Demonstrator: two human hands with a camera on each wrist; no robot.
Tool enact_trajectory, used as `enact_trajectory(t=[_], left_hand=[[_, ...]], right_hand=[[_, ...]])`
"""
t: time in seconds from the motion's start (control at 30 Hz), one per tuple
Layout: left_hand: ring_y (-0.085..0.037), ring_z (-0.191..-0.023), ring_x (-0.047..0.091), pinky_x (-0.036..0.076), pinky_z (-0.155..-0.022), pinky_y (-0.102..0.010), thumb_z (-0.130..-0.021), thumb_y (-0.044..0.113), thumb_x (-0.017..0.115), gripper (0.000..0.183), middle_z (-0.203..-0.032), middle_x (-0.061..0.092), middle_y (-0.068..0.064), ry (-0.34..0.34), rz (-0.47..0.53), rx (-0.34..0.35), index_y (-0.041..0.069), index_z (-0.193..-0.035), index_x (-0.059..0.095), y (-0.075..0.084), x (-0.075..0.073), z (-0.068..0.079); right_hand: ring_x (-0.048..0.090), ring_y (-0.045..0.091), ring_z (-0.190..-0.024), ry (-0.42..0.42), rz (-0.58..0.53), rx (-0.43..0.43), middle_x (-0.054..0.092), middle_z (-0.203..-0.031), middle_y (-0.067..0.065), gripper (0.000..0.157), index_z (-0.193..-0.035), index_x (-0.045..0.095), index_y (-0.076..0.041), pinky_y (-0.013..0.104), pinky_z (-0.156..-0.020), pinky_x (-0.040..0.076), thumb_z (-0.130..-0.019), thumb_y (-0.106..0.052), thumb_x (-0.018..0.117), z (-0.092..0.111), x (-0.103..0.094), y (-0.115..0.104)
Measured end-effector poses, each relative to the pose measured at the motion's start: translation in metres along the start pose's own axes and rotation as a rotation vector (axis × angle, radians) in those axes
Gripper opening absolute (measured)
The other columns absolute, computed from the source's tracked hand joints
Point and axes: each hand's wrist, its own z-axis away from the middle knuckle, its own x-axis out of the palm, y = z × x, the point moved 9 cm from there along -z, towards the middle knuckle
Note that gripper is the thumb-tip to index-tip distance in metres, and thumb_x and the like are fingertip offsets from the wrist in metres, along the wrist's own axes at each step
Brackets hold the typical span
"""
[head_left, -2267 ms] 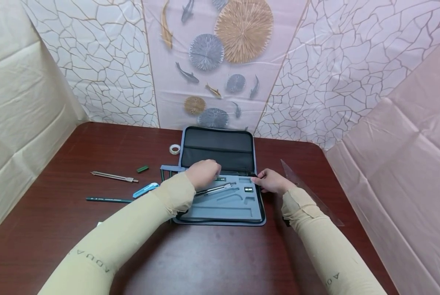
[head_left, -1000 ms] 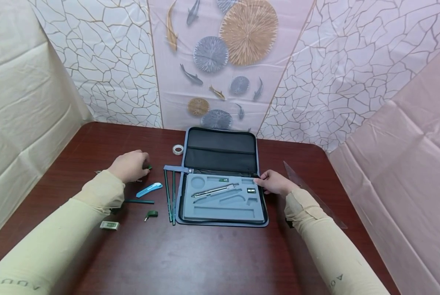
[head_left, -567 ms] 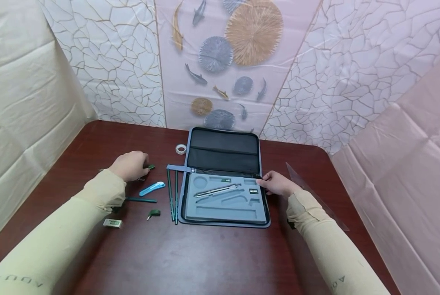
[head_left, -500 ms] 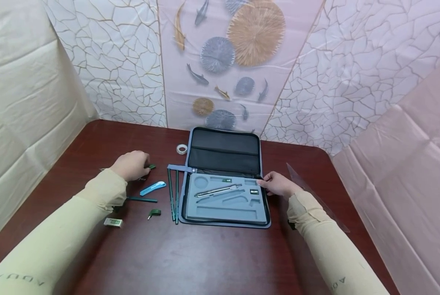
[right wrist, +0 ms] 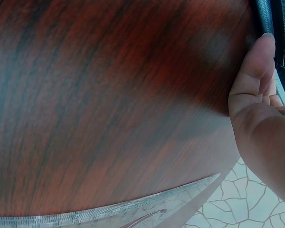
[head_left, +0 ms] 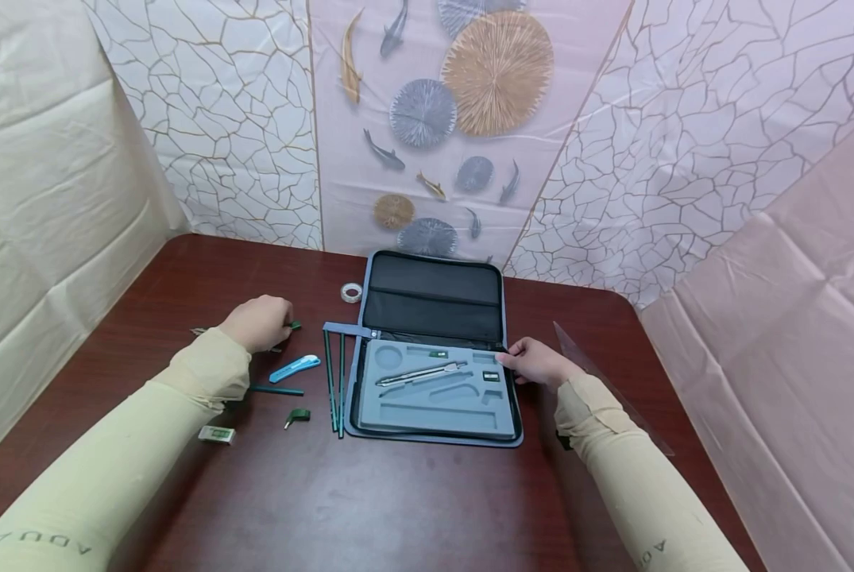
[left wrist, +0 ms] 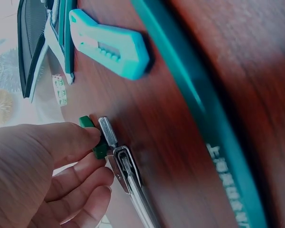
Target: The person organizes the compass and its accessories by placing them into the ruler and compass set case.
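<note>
My left hand (head_left: 258, 322) is at the left of the table, pinching a small green box (left wrist: 100, 151) between thumb and fingers. Beside those fingertips lies a silver compass (left wrist: 137, 194); much of it is hidden by the hand in the head view. An open zip case (head_left: 434, 280) holds a grey moulded insert (head_left: 434, 409). In the insert sit a second drawing instrument (head_left: 421, 373), a sharpener (head_left: 491, 376) and a small green-and-white piece (head_left: 438, 354). My right hand (head_left: 537, 361) grips the case's right edge, thumb on the insert's corner.
Left of the case lie two dark green pencils (head_left: 341, 385) under a blue strap, a third pencil (head_left: 280, 390), a blue utility knife (head_left: 295, 369), a green angled piece (head_left: 298, 415) and an eraser (head_left: 217, 434). A tape roll (head_left: 351, 292) lies behind; a clear set square (head_left: 577, 359) lies right.
My left hand has moved from over the insert leftward to the green box, then stayed there. The small green-and-white piece is left uncovered in the insert. My right hand keeps its place.
</note>
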Motion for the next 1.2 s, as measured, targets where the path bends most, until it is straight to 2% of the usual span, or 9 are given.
enact_trajectory(t=[0.17, 0.33, 0.73, 0.9, 1.07, 1.2], left_hand=[[-0.017, -0.060, 0.057, 0.048, -0.057, -0.034, -0.088, 0.006, 0.067, 0.005, -0.071, 0.060, -0.005, -0.006, -0.004, 0.004, 0.002, -0.084, 0.066, 0.000, 0.001, 0.000], [-0.017, -0.056, 0.056, 0.047, -0.054, -0.032, -0.088, 0.006, 0.067, 0.012, -0.063, 0.057, -0.003, -0.026, -0.006, 0.012, 0.005, -0.076, 0.066, 0.000, 0.003, -0.004], [-0.018, -0.056, 0.054, 0.044, -0.054, -0.032, -0.089, 0.008, 0.067, 0.014, -0.064, 0.056, -0.004, -0.080, -0.014, 0.004, 0.006, -0.076, 0.063, -0.002, 0.008, -0.002], [-0.018, -0.056, 0.052, 0.042, -0.053, -0.031, -0.089, 0.008, 0.067, 0.017, -0.064, 0.055, -0.004, -0.074, -0.023, 0.017, 0.008, -0.074, 0.061, 0.000, 0.007, -0.003], [-0.016, -0.053, 0.052, 0.042, -0.051, -0.030, -0.089, 0.009, 0.066, 0.020, -0.062, 0.054, -0.002, -0.042, -0.007, 0.058, 0.010, -0.070, 0.059, 0.009, 0.005, -0.006], [-0.015, -0.053, 0.049, 0.040, -0.051, -0.030, -0.088, 0.008, 0.065, 0.022, -0.061, 0.052, -0.002, -0.025, -0.003, 0.105, 0.011, -0.068, 0.059, 0.032, -0.001, -0.011]], right_hand=[[0.061, 0.027, -0.092, 0.003, -0.002, -0.007, 0.052, -0.112, 0.017, 0.042, -0.115, 0.046, 0.000, 0.039, -0.082, 0.051, -0.097, -0.035, 0.060, 0.001, 0.000, -0.003], [0.059, 0.027, -0.092, 0.014, -0.009, -0.008, 0.053, -0.108, 0.016, 0.040, -0.114, 0.047, 0.000, 0.037, -0.079, 0.051, -0.097, -0.034, 0.060, 0.001, -0.001, -0.005], [0.060, 0.026, -0.092, 0.022, 0.001, 0.001, 0.053, -0.110, 0.016, 0.042, -0.114, 0.048, 0.000, 0.037, -0.079, 0.051, -0.097, -0.036, 0.060, -0.001, -0.001, 0.000], [0.059, 0.026, -0.094, 0.027, -0.007, -0.006, 0.054, -0.109, 0.015, 0.040, -0.113, 0.049, 0.000, 0.037, -0.078, 0.052, -0.096, -0.035, 0.060, -0.002, -0.001, -0.002], [0.058, 0.026, -0.094, 0.023, -0.003, -0.009, 0.053, -0.108, 0.015, 0.041, -0.114, 0.048, 0.000, 0.037, -0.078, 0.052, -0.096, -0.035, 0.060, -0.001, -0.001, -0.002], [0.059, 0.027, -0.093, 0.015, -0.003, -0.011, 0.052, -0.109, 0.016, 0.042, -0.115, 0.047, 0.000, 0.037, -0.079, 0.051, -0.096, -0.035, 0.060, -0.001, -0.001, -0.001]])
